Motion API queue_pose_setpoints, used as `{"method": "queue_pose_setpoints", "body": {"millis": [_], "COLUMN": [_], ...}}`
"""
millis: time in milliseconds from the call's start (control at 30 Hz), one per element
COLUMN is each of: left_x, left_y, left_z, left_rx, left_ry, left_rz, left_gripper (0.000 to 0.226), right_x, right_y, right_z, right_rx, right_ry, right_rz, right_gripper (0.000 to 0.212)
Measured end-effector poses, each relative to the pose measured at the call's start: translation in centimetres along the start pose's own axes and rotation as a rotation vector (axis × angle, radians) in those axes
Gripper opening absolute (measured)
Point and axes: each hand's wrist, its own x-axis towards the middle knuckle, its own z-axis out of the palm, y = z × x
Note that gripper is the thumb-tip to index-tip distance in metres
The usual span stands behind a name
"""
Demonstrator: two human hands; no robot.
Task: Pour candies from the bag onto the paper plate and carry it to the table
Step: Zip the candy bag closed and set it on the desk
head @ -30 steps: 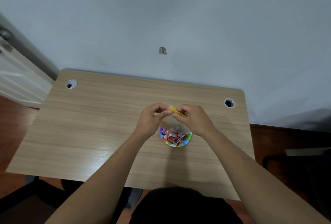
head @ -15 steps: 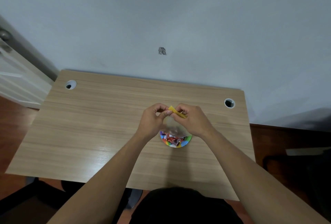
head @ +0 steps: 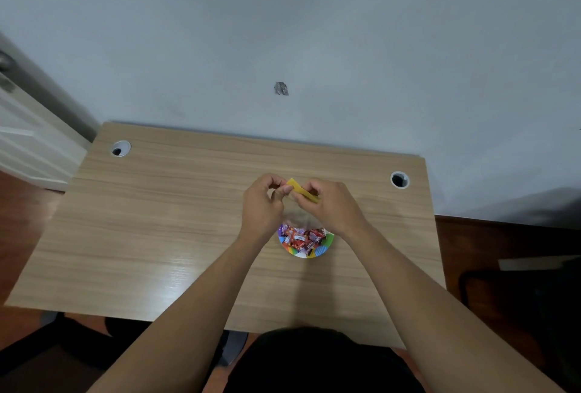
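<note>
- Left hand [head: 262, 207] and right hand [head: 330, 208] are meeting at frame centre, above the light wood-grain table [head: 157, 219].
- Both are pinching the yellow strip along the top of a clear plastic bag [head: 301, 193]; left fingertips are closing on its left end, right fingers are clamping its right end.
- The bag's clear body is hanging below the hands, hard to make out; how much it is holding cannot be told.
- Round paper plate with a rainbow-coloured rim [head: 314, 252] is sitting on the table just below the hands, a little right of centre.
- Red and purple wrapped candies [head: 300, 237] are lying piled on the plate, upper part hidden by the hands and bag.
- Two round cable holes with white rims are showing in the table: one at upper left [head: 120, 148], one at upper right [head: 399, 179].
- Pale grey wall [head: 345, 46] is filling the upper frame, with a small dark mark [head: 281, 88] at centre.
- White door [head: 28, 147] is showing at the left edge.
</note>
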Motion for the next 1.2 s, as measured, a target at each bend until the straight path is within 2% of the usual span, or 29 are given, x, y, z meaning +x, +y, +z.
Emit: {"method": "queue_pose_setpoints", "body": {"millis": [100,233,633,867,1067,1200], "left_x": [0.2,0.7,1.7,2.2,2.0,1.8], "left_y": [0.3,0.5,-1.2,-2.4,-4.0,-4.9], "left_z": [-0.4,-1.3,-3.3,-4.9,-6.1,-6.7], "left_rx": [-0.045,-0.104,-0.161,-0.17,-0.179,-0.176], "left_ry": [0.031,0.077,0.177,0.241,0.253,0.251], "left_rz": [-0.044,-0.062,-0.144,-0.187,-0.234,-0.266], "left_gripper": [0.009,0.007,0.014,0.011,0.026,0.023], "right_x": [0.2,0.2,-1.0,-1.7,-2.5,-2.3], "right_y": [0.0,0.5,2.4,3.2,3.4,3.7], "right_z": [-0.1,-0.2,-0.6,-0.8,-0.7,-0.3], "right_rx": [-0.046,-0.081,-0.113,-0.165,-0.162,-0.192], "right_ry": [0.013,0.008,-0.027,-0.028,-0.061,-0.083], "right_rz": [-0.033,-0.063,-0.045,0.001,-0.003,-0.002], "right_gripper": [0.035,0.026,0.015,0.023,0.021,0.029]}}
